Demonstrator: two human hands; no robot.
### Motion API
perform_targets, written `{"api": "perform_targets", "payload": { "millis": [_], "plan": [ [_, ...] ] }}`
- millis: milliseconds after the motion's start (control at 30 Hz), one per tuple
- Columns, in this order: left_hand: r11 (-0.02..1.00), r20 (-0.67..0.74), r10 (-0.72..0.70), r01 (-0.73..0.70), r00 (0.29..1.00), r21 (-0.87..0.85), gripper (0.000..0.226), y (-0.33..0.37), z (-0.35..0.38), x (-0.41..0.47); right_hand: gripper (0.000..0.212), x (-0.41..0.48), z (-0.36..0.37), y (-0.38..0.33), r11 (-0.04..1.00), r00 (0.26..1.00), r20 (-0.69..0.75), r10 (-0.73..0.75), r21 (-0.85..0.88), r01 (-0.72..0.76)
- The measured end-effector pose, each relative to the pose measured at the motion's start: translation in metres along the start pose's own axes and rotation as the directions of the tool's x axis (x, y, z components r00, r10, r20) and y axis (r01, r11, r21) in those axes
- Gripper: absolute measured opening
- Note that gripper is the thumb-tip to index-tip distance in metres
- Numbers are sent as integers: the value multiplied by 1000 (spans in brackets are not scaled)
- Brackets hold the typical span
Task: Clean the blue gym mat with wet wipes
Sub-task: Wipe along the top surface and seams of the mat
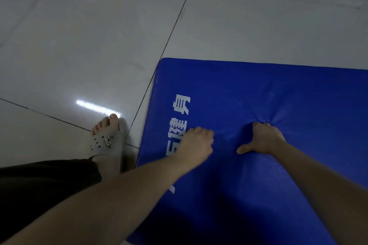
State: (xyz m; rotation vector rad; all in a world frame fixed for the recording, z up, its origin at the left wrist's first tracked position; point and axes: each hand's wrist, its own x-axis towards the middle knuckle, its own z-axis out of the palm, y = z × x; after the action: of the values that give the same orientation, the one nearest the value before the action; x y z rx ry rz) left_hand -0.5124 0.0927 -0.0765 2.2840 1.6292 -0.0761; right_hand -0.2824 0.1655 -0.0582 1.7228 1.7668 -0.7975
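shorts: dark shorts (39,195) at the bottom left, closest thing to the camera

left hand: the left hand (196,143) is knuckles-up on the blue gym mat (278,89), fingers curled under. I can't tell if there's anything tucked in it

right hand: the right hand (263,139) has its thumb spread wide and its fingertips pushed down into the cover, which puckers around them. It's pressing, not gripping, as far as I can see

step: looks like bracing on or positioning the mat, not wiping. No wet wipe shows anywhere (unless one's balled up in that left hand)

next move: my guess is a wipe needs to come out flat under a palm, then get dragged in long strokes from this near corner outward

mat: lies flat on the floor, corner toward the foot, with white lettering (179,121) along its left side. The cover looks soft and dents easily

foot: bare toes in a grey slipper (107,143), just beside the mat's edge

floor: pale glossy floor (79,36) tiles with dark grout lines and a strip-light glare (95,106) past the toes. The room's dim
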Motion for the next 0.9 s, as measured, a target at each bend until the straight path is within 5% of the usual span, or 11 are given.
{"api": "perform_targets", "payload": {
  "millis": [300,400,567,633,767,900],
  "plan": [
    [899,-34,-433,429,901,-84,24,-100,-45,3,120,-13,2,-2,998,998,21,57,28,-58],
    [829,20,-519,509,854,-230,24,-83,-40,-4,95,-30,18,-11,992,994,66,88,87,-94],
    [853,97,-407,416,908,-314,11,-35,-23,-30,112,-81,78,-35,997,980,201,19,65,-32],
    [883,139,-303,332,943,-331,8,1,-15,-42,113,-99,94,-46,999,989,145,8,39,-14],
    [969,159,-19,57,987,-240,22,56,7,-67,107,-106,98,-55,1000,990,143,23,12,-25],
    [998,89,63,-60,994,-34,13,29,2,-49,110,-97,91,-50,999,986,164,10,-38,-4]
  ]
}}
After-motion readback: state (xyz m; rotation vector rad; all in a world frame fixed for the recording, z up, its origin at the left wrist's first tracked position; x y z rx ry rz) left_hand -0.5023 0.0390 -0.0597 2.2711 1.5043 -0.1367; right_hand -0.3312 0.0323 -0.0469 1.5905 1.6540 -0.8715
